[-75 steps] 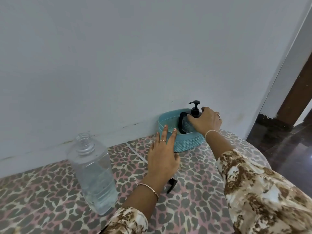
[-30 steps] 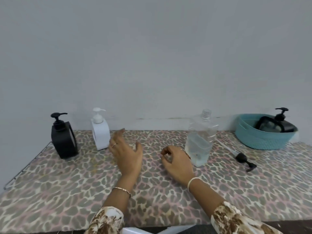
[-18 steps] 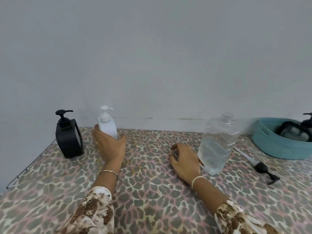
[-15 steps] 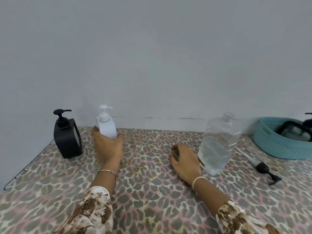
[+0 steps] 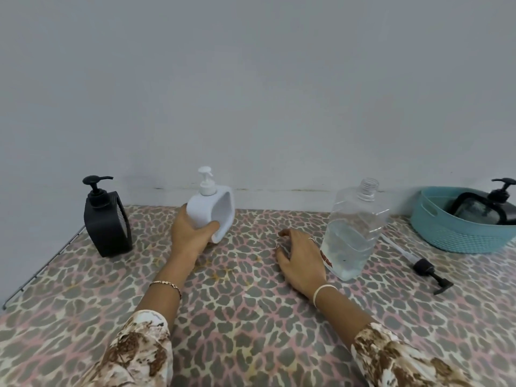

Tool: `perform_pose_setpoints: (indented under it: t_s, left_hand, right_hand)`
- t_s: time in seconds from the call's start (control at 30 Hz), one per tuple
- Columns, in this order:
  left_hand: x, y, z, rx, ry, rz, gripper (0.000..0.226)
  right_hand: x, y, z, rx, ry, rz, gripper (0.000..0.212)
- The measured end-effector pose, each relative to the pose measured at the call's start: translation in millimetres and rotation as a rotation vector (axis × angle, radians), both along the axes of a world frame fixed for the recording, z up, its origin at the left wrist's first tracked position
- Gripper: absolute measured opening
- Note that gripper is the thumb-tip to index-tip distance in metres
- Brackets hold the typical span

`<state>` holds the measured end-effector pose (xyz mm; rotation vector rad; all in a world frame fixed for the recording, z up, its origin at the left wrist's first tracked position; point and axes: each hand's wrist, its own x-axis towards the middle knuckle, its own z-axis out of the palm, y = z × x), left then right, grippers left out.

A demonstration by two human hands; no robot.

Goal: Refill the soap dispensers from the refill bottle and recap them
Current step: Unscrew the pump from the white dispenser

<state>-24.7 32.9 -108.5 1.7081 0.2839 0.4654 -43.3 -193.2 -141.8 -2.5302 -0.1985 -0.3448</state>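
1. L hand point(image 5: 192, 237) grips the white pump dispenser point(image 5: 215, 210) low on its body, thumb across the front and fingers hidden behind. The dispenser is tilted w/ its pump on; can't tell if its base corner touches the table point(image 5: 251, 317).
2. R hand point(image 5: 303, 261) rests on the leopard-print cover, fingers curled down. Fingertips are tucked under, so can't tell if it holds anything.
3. Refill bottle point(image 5: 353, 236) stands just beside the R hand, clear, uncapped, partly full.
4. Loose black pump point(image 5: 423, 268) w/ tube lies flat, right of the bottle.
5. Teal basket point(image 5: 458, 236), cut off at the frame edge, holds a black dispenser point(image 5: 480, 212), partly hidden by the rim.
6. Second black dispenser point(image 5: 107, 223) stands upright at far left, capped.
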Motion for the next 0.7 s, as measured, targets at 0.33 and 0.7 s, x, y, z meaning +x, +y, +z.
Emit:
perform_pose_setpoints:
  t_s: [0.33,0.7]
  left_hand:
    - [-13,-48,-3,-0.194,0.107,-0.669,0.068]
    - [-17,-59,-15,-0.222,0.131,-0.813,0.068]
  right_hand:
    - [-15,5,28,0.522,-0.131,0.067,0.071]
    - [-20,0,52,0.582,-0.199,-0.004,0.025]
